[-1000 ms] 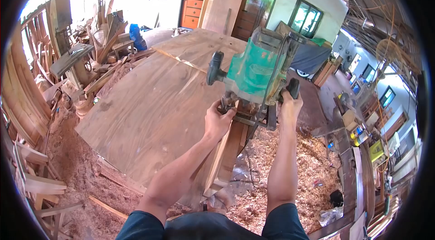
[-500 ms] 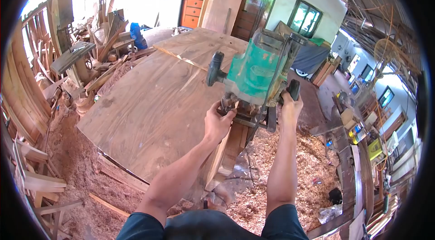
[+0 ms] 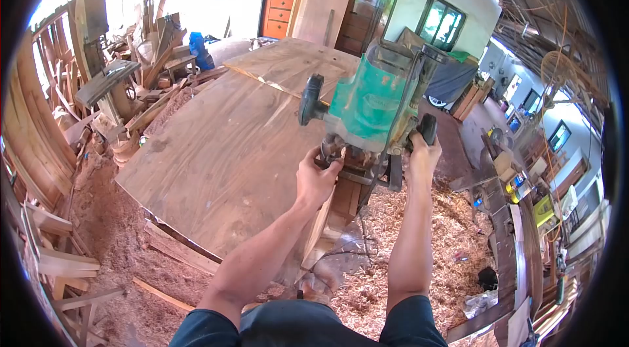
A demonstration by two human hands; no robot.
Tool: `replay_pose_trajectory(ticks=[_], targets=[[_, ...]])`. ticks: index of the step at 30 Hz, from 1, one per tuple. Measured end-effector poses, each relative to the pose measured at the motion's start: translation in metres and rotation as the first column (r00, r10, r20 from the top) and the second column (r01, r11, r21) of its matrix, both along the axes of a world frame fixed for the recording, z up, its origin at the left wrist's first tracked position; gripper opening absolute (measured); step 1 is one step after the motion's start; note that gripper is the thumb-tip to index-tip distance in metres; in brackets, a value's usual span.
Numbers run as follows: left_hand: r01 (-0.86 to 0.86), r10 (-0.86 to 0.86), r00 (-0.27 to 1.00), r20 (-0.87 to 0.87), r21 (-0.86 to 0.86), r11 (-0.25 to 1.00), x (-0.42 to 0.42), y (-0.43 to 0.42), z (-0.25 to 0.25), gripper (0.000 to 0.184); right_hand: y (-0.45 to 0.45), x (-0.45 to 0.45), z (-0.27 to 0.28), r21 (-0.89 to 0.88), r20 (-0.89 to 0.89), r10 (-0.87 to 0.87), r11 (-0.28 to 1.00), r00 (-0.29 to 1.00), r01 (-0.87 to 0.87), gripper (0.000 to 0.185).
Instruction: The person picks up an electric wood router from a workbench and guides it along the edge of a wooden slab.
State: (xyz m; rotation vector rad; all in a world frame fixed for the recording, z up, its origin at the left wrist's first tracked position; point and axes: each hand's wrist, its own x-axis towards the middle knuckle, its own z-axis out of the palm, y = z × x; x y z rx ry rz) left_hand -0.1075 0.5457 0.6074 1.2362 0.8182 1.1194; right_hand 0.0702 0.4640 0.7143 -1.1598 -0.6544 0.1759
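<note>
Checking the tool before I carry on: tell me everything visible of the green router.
The router has a green, plastic-looking body, a darker top, a metal-looking lower part and two black side handles. A dark cord runs down its near side. Roughly upright, it appears to rest on a narrow timber along the large board's edge. The right hand holds the right handle; the left hand grips low on its left, leaving the left handle free. No bit can be made out; running or not, I can't tell.
</note>
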Motion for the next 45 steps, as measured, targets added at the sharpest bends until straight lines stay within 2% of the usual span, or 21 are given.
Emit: replay_pose_trajectory(ticks=[7, 10, 13, 16, 19, 20, 21, 23, 25, 26, 28, 29, 31, 34, 36, 37, 40, 42, 45], targets=[[0.004, -0.004, 1.000, -0.009, -0.006, 1.000, -0.019, -0.020, 0.000, 0.060, -0.018, -0.018, -0.001, 0.020, -0.007, -0.018, 1.000, 1.000, 0.018, 0.010], [-0.006, 0.006, 1.000, 0.027, -0.015, 1.000, -0.021, -0.022, -0.003, 0.062, -0.023, -0.021, 0.000, 0.000, 0.012, 0.004, 1.000, 1.000, -0.004, 0.011], [-0.029, 0.029, 1.000, 0.010, 0.000, 1.000, -0.023, -0.025, 0.003, 0.060, -0.025, -0.028, 0.005, -0.046, 0.010, -0.051, 0.998, 0.999, 0.052, 0.012], [0.023, -0.020, 0.998, 0.060, -0.051, 0.998, -0.029, -0.033, 0.019, 0.056, -0.025, -0.021, -0.001, -0.056, 0.061, 0.009, 0.998, 0.998, -0.006, 0.020], [0.004, -0.005, 0.999, 0.040, 0.016, 1.000, -0.026, -0.029, 0.012, 0.054, -0.029, -0.028, 0.000, -0.025, 0.072, -0.033, 0.999, 0.997, 0.035, 0.043], [0.004, -0.004, 0.999, 0.039, -0.006, 1.000, -0.027, -0.032, 0.015, 0.055, -0.028, -0.030, 0.000, 0.042, 0.148, -0.053, 0.998, 0.988, 0.047, 0.050], [0.036, -0.028, 0.985, 0.167, -0.046, 0.998, -0.026, -0.034, 0.016, 0.056, -0.026, -0.029, -0.001, 0.111, 0.220, -0.065, 0.993, 0.973, 0.042, 0.057], [0.056, -0.042, 0.976, 0.215, -0.060, 0.997, -0.026, -0.032, 0.007, 0.057, -0.023, -0.012, -0.010, 0.082, 0.320, -0.092, 0.994, 0.943, 0.069, 0.063], [0.083, -0.076, 0.988, 0.133, -0.047, 0.995, -0.035, -0.040, 0.023, 0.062, -0.025, 0.010, -0.021, -0.053, 0.548, -0.130, 0.980, 0.826, 0.190, 0.064], [0.079, -0.073, 0.990, 0.120, -0.046, 0.996, -0.036, -0.039, 0.025, 0.062, -0.023, 0.010, -0.023, -0.055, 0.399, -0.111, 0.988, 0.910, 0.145, 0.065], [0.051, -0.049, 0.997, 0.055, -0.041, 0.998, -0.038, -0.041, 0.027, 0.061, -0.024, 0.011, -0.025, -0.044, 0.201, -0.084, 0.995, 0.976, 0.094, 0.066], [0.025, -0.025, 1.000, 0.001, -0.027, 0.999, -0.039, -0.040, 0.027, 0.061, -0.023, 0.018, -0.026, -0.036, 0.226, -0.105, 0.993, 0.969, 0.116, 0.066], [0.013, -0.014, 0.999, 0.047, 0.003, 1.000, -0.035, -0.036, 0.018, 0.059, -0.021, 0.034, -0.028, -0.025, 0.344, -0.175, 0.980, 0.922, 0.195, 0.066], [0.009, -0.010, 0.998, 0.065, 0.018, 1.000, -0.035, -0.037, 0.021, 0.059, -0.020, 0.030, -0.029, -0.031, 0.202, -0.152, 0.986, 0.967, 0.162, 0.063], [0.007, -0.008, 0.998, 0.065, 0.020, 1.000, -0.036, -0.037, 0.019, 0.058, -0.023, 0.038, -0.033, -0.061, 0.208, -0.135, 0.987, 0.969, 0.150, 0.058], [0.006, -0.008, 0.998, 0.070, 0.030, 1.000, -0.035, -0.035, 0.017, 0.059, -0.023, 0.043, -0.036, -0.055, 0.248, -0.100, 0.992, 0.964, 0.117, 0.056], [0.016, -0.018, 0.995, 0.094, 0.022, 1.000, -0.036, -0.035, 0.015, 0.059, -0.033, 0.052, -0.040, -0.191, 0.396, -0.034, 0.974, 0.918, 0.119, 0.048], [0.029, -0.029, 0.994, 0.107, 0.009, 1.000, -0.035, -0.035, 0.015, 0.060, -0.034, 0.050, -0.039, -0.191, 0.402, -0.076, 0.968, 0.913, 0.165, 0.042], [0.039, -0.038, 0.992, 0.122, -0.004, 0.999, -0.035, -0.035, 0.015, 0.062, -0.021, 0.014, -0.029, -0.059, 0.205, -0.207, 0.973, 0.957, 0.223, 0.034]])
